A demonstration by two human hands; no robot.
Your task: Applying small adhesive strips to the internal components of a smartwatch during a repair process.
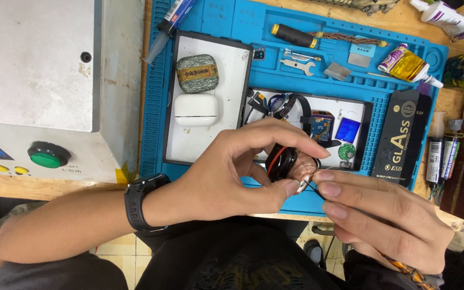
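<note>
The left hand [232,172] held a small round black thing with a red ring [281,162], pinched between the thumb and the pointing finger, just above the front edge of the blue mat [210,21]. The right hand [382,220] was closed around a thin dark tool [313,189], and its tip touched the small round thing. A black watch [142,201] sat on the left wrist. Behind the hands, a white tray [189,145] held a white case [195,110] and a grey-green tin [197,73]. A second tray [362,129] held small parts, one a blue square [347,129] and one a green circle [346,151]. A black flat box [402,137] lay to the right on the mat. A yellow tube [406,64] lay near the mat's back corner. A grey machine with a green button [48,154] stood on the wooden bench [44,188] to the left.
</note>
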